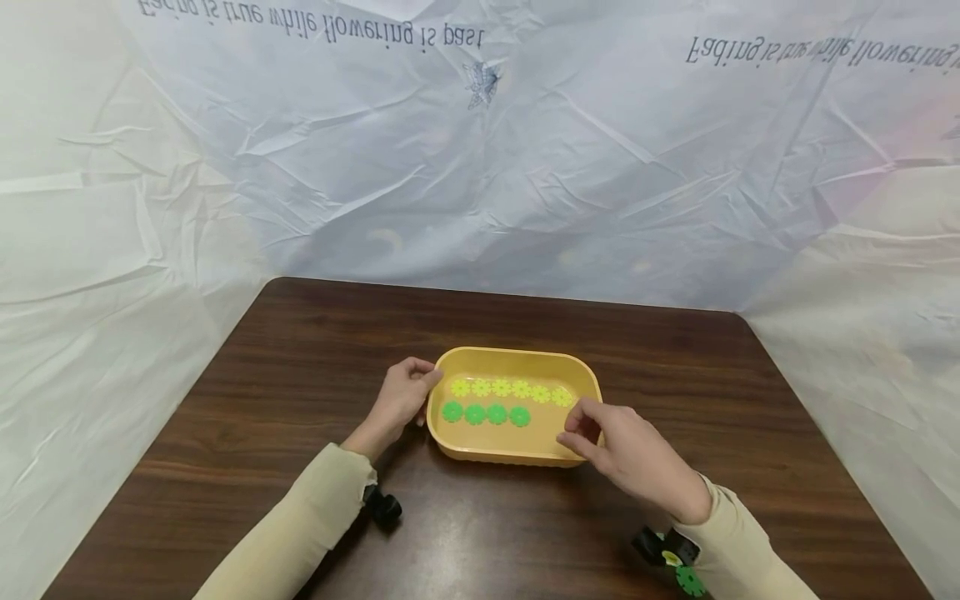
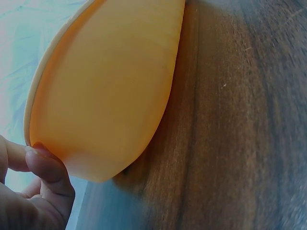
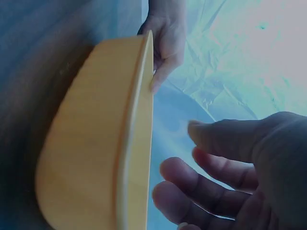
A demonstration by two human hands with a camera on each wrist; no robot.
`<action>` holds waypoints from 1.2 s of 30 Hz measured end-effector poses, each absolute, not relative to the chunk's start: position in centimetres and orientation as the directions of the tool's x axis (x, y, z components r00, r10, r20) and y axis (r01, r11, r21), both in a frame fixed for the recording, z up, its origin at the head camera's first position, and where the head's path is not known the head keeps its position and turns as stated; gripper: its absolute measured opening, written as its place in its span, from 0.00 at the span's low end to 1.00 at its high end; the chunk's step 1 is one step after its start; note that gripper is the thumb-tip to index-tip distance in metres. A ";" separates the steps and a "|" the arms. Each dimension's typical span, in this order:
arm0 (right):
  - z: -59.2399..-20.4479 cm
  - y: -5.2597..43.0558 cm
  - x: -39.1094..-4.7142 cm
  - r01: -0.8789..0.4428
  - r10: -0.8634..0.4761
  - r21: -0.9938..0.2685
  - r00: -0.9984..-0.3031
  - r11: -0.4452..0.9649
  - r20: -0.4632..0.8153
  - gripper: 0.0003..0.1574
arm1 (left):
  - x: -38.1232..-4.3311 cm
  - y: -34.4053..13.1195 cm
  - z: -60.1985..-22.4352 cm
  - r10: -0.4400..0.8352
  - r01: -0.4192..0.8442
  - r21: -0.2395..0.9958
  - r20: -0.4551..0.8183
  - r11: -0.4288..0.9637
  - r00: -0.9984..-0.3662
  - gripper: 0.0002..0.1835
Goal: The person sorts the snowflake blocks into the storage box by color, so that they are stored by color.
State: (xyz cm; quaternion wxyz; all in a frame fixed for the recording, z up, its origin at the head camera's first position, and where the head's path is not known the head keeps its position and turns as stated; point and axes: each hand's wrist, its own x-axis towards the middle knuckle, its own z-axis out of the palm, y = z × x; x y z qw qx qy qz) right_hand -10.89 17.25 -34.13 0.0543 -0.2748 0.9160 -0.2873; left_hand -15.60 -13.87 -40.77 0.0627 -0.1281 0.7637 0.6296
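Note:
A yellow plastic basin (image 1: 510, 457) stands on the table. On its floor lie a row of yellow flower-shaped discs (image 1: 501, 387) and, nearer me, a shorter row of green ones (image 1: 497, 414). My left hand (image 1: 401, 396) pinches the rim at the basin's left end; the left wrist view has thumb and finger on that rim (image 2: 33, 96). Over the right end hovers my right hand (image 1: 626, 446), its fingers loosely bent. In the right wrist view its thumb and fingers (image 3: 211, 136) are apart, with nothing visible between them. The discs are hidden in both wrist views.
Beside my right wrist camera (image 1: 666, 547), a green disc (image 1: 690, 581) and a bit of yellow show, partly hidden by the sleeve. The dark wooden table (image 1: 337, 333) has a rounded far edge. Wrinkled pale cloth (image 1: 450, 167) with printed lettering hangs behind and at both sides.

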 end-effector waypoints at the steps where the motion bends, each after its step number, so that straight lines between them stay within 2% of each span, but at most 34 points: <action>1: -34.2 17.5 -10.6 -0.477 -0.547 -0.557 -0.836 0.679 0.048 0.07 | -15.6 -13.9 -40.8 -0.116 -0.276 0.945 -0.258 0.174 -0.959 0.14; 10: -34.6 19.2 -8.0 -0.544 -0.647 -0.516 -0.762 0.662 -0.027 0.11 | -15.7 -13.8 -40.8 -0.121 -0.272 0.946 -0.253 0.179 -0.960 0.14; 15: -35.2 20.4 -7.5 -0.541 -0.640 -0.461 -0.764 0.704 -0.080 0.13 | -15.8 -13.8 -40.9 -0.124 -0.270 0.946 -0.251 0.177 -0.960 0.15; 21: -36.7 21.8 -7.0 -0.593 -0.664 -0.357 -0.738 0.722 -0.117 0.27 | -15.7 -13.8 -41.0 -0.122 -0.278 0.944 -0.260 0.178 -0.958 0.14; 27: -38.0 22.4 -6.2 -0.598 -0.671 -0.328 -0.716 0.731 -0.191 0.37 | -15.7 -13.8 -40.8 -0.118 -0.273 0.944 -0.254 0.186 -0.960 0.15; 36: -39.3 22.0 -5.1 -0.654 -0.703 -0.286 -0.702 0.700 -0.116 0.37 | -15.6 -13.8 -40.6 -0.114 -0.270 0.944 -0.252 0.191 -0.961 0.15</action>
